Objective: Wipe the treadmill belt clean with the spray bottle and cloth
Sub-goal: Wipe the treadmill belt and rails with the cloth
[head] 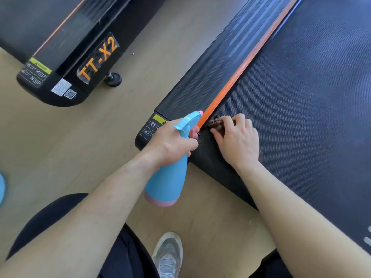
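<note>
The dark textured treadmill belt [301, 101] fills the right side of the head view. My left hand [170, 143] grips the neck of a blue spray bottle [166, 183] with a pink base, its nozzle pointing toward the belt's near left corner. My right hand [236, 139] presses a dark brown cloth [215, 123] onto that corner, fingers curled over it. Most of the cloth is hidden under the hand; a bit shows past the fingertips and by the wrist.
An orange strip [241, 69] and a ribbed black side rail [210, 73] run along the belt's left edge. A second treadmill marked TT-X2 [66, 67] stands at upper left across a strip of wooden floor [130, 87]. My grey shoe [168, 255] is below.
</note>
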